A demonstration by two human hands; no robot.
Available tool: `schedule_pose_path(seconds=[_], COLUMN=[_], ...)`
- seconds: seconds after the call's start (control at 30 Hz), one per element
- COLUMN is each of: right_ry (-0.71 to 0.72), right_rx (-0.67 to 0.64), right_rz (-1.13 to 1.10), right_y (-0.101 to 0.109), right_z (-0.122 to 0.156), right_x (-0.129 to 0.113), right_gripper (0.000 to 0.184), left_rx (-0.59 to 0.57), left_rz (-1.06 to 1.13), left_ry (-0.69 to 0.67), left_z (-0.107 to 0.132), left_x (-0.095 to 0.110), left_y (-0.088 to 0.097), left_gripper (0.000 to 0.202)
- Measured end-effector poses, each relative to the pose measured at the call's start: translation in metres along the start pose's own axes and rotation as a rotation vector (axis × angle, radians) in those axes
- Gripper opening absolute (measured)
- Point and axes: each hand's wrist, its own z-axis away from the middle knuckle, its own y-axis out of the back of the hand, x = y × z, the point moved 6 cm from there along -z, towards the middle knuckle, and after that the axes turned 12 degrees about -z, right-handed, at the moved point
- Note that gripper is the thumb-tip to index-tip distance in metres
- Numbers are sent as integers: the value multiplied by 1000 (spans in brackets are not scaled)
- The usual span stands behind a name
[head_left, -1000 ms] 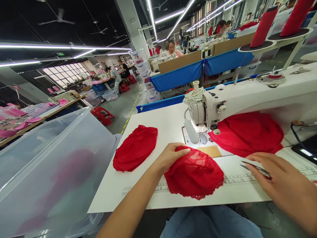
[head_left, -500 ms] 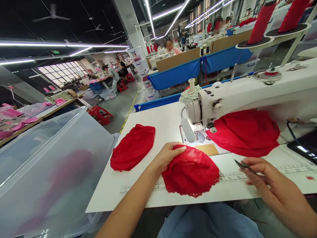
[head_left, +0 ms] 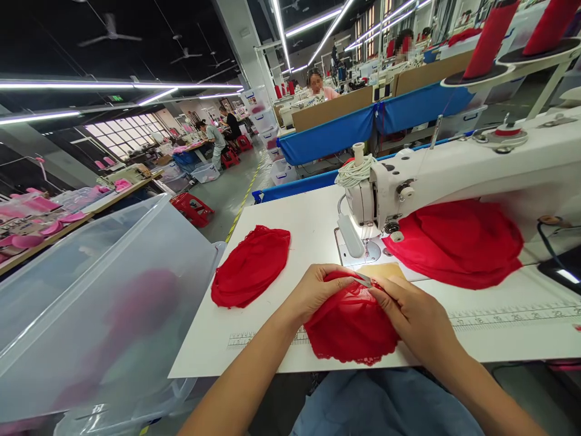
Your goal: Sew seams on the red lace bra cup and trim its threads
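My left hand (head_left: 320, 292) pinches the top edge of a red lace-trimmed fabric piece (head_left: 351, 333) near the table's front edge. My right hand (head_left: 411, 309) is closed on small thread snips (head_left: 363, 280), most of which its fingers hide. The pointed blades lie at the fabric's upper edge, close to my left fingertips. Whether my right fingers also grip the cloth, I cannot tell. To the left lies a stack of similar red pieces (head_left: 252, 266). More red fabric (head_left: 460, 242) is piled under the arm of the white sewing machine (head_left: 481, 160).
A large translucent plastic bin (head_left: 113, 321) stands against the table's left side. The needle area (head_left: 367, 245) is just beyond my hands. Red thread cones (head_left: 490, 42) rise at the upper right. A ruler scale (head_left: 512, 318) runs along the white tabletop (head_left: 209, 357).
My right hand has moved left with the thread snips, from beside the fabric to its upper edge. My left hand still holds the fabric. The view has shifted slightly.
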Motion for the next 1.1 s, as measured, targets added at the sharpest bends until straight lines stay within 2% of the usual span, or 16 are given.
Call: schedule_pose_path(seconds=[0.13,0.33,0.43,0.53,0.63,0.73,0.8,1.03,1.1], right_ry=[-54,-204,-279,-342,-330,-300,-286,-244,-227], right_rx=[26,147,119,40,-36,-74,-68,20,26], right_rz=[-86,-296,-400,-562,-622,-631,-638,-674,-676], right_y=[3,20,16,3,-7,-11,-12,-10,-6], right_z=[0,0,-2,-8,-16,-21,-21,-14,-13], right_x=[6,34,44,46,41,35,34,41,39], right_gripper=[41,37,39,41,41,28,24,27,25], left_rx=[-6,-6,-11,-12,-14,9,29,52,50], left_rz=[43,211,253,260,247,238,229,181,115], left_ry=[42,174,178,171,159,157,151,121,94], left_z=[0,-3,-4,-5,-5,-5,-6,-9,-10], left_x=[-3,-16,-19,-19,-17,-17,-17,-16,-14], left_y=[0,8,10,12,14,17,19,16,16], left_gripper=[31,40,41,41,41,40,40,42,41])
